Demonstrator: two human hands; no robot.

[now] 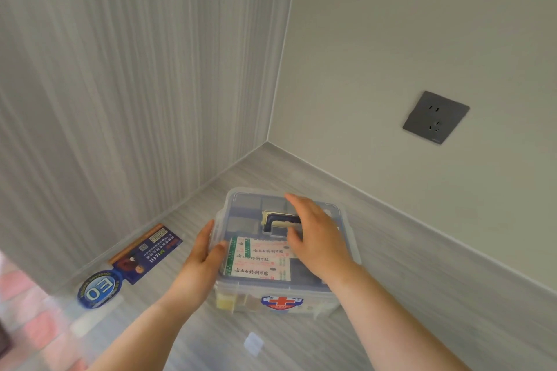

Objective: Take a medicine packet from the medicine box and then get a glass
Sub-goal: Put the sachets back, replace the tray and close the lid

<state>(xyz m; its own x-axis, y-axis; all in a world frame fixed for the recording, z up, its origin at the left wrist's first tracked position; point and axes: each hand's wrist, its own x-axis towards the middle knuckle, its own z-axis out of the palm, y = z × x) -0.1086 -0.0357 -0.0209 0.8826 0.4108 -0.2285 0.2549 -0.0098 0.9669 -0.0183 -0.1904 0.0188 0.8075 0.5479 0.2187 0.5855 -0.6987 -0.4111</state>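
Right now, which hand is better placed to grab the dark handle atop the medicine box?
Right: the right hand is over the lid beside the handle; the left hand holds the medicine box at its side.

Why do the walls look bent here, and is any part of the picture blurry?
Head view: the wide-angle lens bows the wall corner and skews the socket; light is soft and even, no hard shadows around the medicine box; the bottom-left corner by the round blue sticker is smeared.

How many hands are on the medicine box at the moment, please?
2. The left hand grips the medicine box at its left edge; the right hand rests on the lid, beside the dark handle.
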